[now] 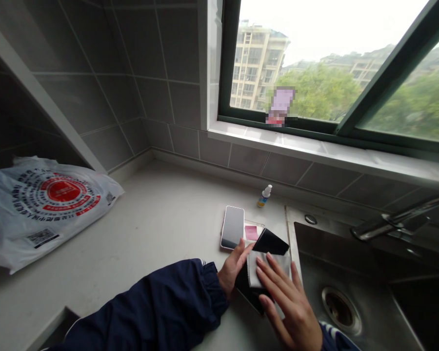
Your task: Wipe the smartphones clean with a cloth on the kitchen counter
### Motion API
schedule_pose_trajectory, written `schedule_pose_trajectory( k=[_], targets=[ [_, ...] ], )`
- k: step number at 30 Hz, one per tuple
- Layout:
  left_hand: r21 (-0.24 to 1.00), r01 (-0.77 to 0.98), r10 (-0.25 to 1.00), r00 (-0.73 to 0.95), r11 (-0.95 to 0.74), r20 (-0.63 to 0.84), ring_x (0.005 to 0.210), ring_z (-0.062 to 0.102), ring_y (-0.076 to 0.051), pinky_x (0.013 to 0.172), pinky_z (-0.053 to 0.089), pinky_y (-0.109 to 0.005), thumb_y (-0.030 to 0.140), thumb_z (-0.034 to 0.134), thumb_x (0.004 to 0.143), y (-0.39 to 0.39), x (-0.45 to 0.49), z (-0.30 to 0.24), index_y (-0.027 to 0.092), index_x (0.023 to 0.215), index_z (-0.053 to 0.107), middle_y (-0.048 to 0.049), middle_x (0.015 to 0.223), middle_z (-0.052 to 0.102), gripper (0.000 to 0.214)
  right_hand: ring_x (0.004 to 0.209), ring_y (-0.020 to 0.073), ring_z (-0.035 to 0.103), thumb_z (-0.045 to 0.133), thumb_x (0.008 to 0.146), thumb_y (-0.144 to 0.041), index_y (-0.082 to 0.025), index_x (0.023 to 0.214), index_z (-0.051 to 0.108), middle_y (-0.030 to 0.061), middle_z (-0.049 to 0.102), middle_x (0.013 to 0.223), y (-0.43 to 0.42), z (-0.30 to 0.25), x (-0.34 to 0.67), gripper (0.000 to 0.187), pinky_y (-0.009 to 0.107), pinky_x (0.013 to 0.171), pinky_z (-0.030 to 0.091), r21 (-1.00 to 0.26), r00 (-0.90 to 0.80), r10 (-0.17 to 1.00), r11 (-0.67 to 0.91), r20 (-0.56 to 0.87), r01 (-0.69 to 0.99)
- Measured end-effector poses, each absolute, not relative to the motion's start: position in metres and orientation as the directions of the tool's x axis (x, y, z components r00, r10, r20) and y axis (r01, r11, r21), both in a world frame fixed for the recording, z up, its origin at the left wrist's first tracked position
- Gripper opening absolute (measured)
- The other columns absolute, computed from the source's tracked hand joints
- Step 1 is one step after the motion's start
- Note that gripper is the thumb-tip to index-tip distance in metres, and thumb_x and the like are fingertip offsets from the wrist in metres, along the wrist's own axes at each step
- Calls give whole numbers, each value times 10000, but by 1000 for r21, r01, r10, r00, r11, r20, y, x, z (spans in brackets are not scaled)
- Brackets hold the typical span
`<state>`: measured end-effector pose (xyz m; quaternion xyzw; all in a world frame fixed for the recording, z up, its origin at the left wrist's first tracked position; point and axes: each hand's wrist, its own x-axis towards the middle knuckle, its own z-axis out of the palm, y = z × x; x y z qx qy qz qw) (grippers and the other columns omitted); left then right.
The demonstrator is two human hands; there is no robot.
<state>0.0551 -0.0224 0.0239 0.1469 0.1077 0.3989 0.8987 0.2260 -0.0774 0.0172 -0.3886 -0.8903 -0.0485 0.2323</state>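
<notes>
My left hand (233, 270) grips a flat black device with a glossy screen (271, 242) by its left side, thumb pointing up. The device is tilted above the counter; its exact kind I cannot tell. A grey cloth with a zigzag edge (254, 273) lies across its screen. My right hand (290, 300) rests flat on the cloth, fingers stretched out and slightly spread, hiding part of it. Just beyond my hands, a smartphone with a dark screen (233, 227) lies on the counter. Beside it is a small pink square (251, 233), partly hidden behind the device.
A small spray bottle (264, 196) stands on the white counter (168, 209) near the wall. To the right is a steel sink (314, 268) with a faucet (380, 226). A white plastic bag (18, 224) lies at the left. Behind the counter is a window (314, 87).
</notes>
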Motion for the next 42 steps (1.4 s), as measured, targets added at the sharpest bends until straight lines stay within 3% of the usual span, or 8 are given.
schedule_pose_trajectory(
  k=[6, 11, 14, 20, 25, 33, 36, 42],
  targets=[
    [417, -670, 740, 673, 614, -7, 1158, 588, -280, 1033, 391, -377, 641, 491, 846, -23, 60, 18, 96, 1324, 531, -168, 1152, 662, 725, 1413, 317, 315, 568, 904, -273, -139, 1479, 340, 83, 420, 1487, -83, 23, 213, 633, 546, 1190, 2, -12, -680, 617, 744, 396, 668],
    [501, -628, 719, 695, 595, 18, 1257, 512, -263, 1131, 265, -349, 604, 456, 885, -27, 57, 8, 75, 1290, 571, -155, 1217, 642, 676, 1427, 318, 282, 510, 932, -291, -144, 1501, 292, 96, 377, 1512, -81, 16, 216, 627, 539, 1186, 23, -42, -547, 715, 623, 435, 781],
    [540, -602, 700, 713, 588, 34, 1271, 500, -265, 1127, 279, -372, 596, 392, 912, -29, 55, 8, 111, 1355, 516, -141, 1270, 616, 668, 1437, 310, 260, 443, 957, -288, -151, 1508, 277, 100, 357, 1524, -76, 14, 223, 592, 527, 1183, 19, -61, -451, 768, 532, 454, 845],
    [564, -562, 654, 755, 606, 49, 1115, 605, -316, 864, 500, -439, 649, 328, 901, -28, 54, 11, 209, 1454, 373, -155, 1310, 576, 708, 1439, 311, 256, 386, 976, -294, -168, 1517, 252, 111, 327, 1539, -67, 13, 235, 572, 532, 1164, 112, -120, -318, 810, 425, 493, 897],
    [526, -562, 627, 776, 638, 67, 982, 654, -306, 819, 512, -457, 687, 434, 838, -23, 54, 13, 229, 1444, 377, -164, 1296, 574, 762, 1425, 326, 286, 370, 983, -312, -202, 1522, 235, 108, 332, 1538, -64, 9, 240, 567, 581, 1132, 177, -155, -272, 830, 389, 487, 908],
    [451, -598, 651, 757, 663, 46, 842, 684, -295, 692, 529, -438, 672, 366, 872, -25, 53, 16, 240, 1467, 325, -179, 1254, 592, 737, 1434, 342, 253, 374, 982, -299, -203, 1529, 210, 120, 317, 1543, -67, 6, 238, 579, 598, 1089, 279, -173, -282, 834, 402, 474, 899],
    [412, -637, 699, 715, 652, -1, 972, 656, -312, 806, 514, -454, 639, 371, 890, -26, 53, 20, 197, 1450, 372, -173, 1256, 598, 713, 1432, 343, 257, 383, 980, -291, -193, 1529, 211, 120, 326, 1539, -69, 5, 235, 583, 591, 1088, 287, -162, -317, 828, 431, 464, 888],
    [368, -702, 768, 638, 609, -53, 1191, 555, -298, 1080, 341, -401, 597, 455, 883, -25, 55, 20, 115, 1382, 478, -151, 1260, 614, 695, 1447, 333, 218, 405, 974, -291, -160, 1526, 223, 118, 308, 1547, -73, 3, 228, 595, 541, 1138, 222, -147, -380, 812, 484, 444, 862]
  ],
)
